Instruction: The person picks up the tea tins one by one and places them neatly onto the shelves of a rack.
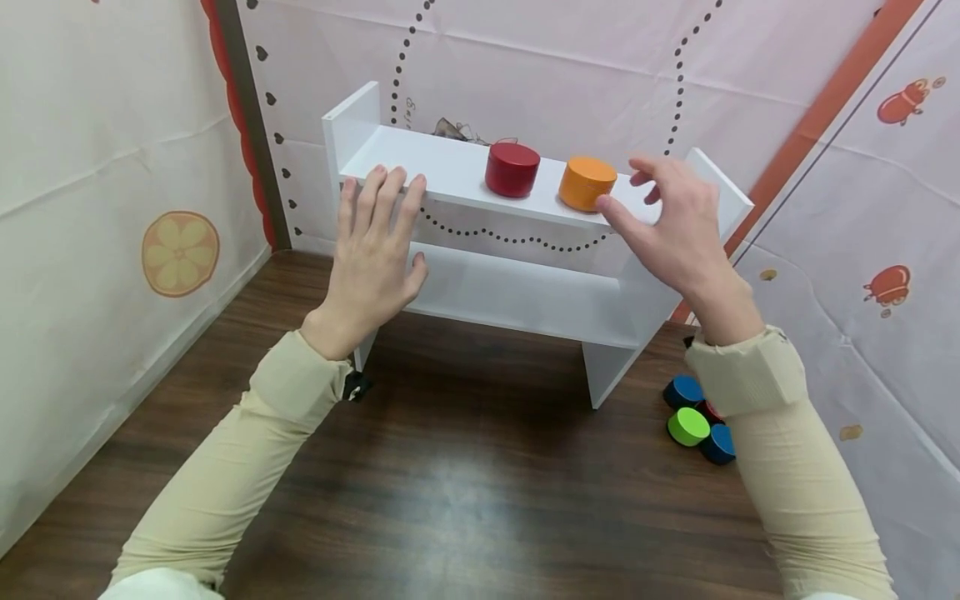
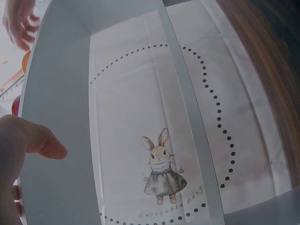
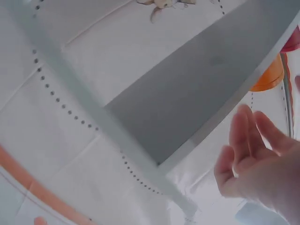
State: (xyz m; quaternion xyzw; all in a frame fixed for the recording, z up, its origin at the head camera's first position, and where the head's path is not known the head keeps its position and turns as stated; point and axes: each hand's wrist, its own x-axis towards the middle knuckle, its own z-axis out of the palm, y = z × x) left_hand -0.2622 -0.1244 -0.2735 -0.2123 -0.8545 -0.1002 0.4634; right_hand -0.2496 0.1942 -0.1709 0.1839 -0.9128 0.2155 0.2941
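A white two-tier shelf (image 1: 517, 292) stands against the cloth backdrop. On its top board sit a round red tin-like cylinder (image 1: 512, 171) and an orange one (image 1: 587, 185), side by side and upright. My right hand (image 1: 678, 225) hovers just right of the orange cylinder, its thumb tip close to the side and fingers loosely bent; in the right wrist view a gap separates this hand (image 3: 262, 164) from the orange cylinder (image 3: 272, 75). My left hand (image 1: 375, 258) spreads its fingers at the left end of the top board's front edge; whether they touch it is hard to tell.
Several cylinders lie on the wood floor (image 1: 465, 500) right of the shelf: a lime green one (image 1: 688, 426), blue ones (image 1: 682, 391) and a partly hidden red one. Upright side panels (image 1: 352, 125) bound the shelf's ends. Patterned cloth walls (image 1: 112, 208) enclose the space.
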